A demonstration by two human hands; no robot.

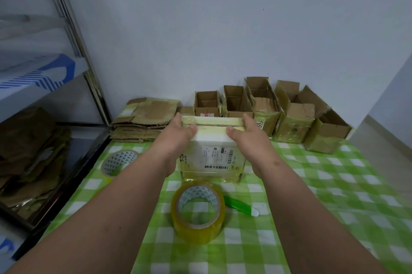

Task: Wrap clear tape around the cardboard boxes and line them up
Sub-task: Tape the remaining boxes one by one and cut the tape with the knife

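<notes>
Head view caught a white box (211, 151) at the centre of the frame, glossy with clear tape and carrying a printed label on its near top face. It stood on a green-and-white checked tablecloth (334, 184). Both hands held it by its far upper edge: the left hand (178, 137) clasped the left side with its thumb laid over the top, and the right hand (252, 137) clasped the right side the same way (the fingers reached behind the box and were mostly hidden).

Just below the box, nearer the lower middle of the frame, stood a roll of clear tape (198, 213), and a green-handled cutter (240, 204) lay touching its right side. A second roll of tape (118, 162) sat left of centre, partly behind the left forearm.

Across the upper middle and right, a row of open cardboard boxes (267, 106) lined the white wall (223, 17). Left of that row lay a stack of flattened cardboard (145, 122). A metal shelf rack (44, 73) filled the left edge of the frame, with more flattened cardboard on a lower shelf.
</notes>
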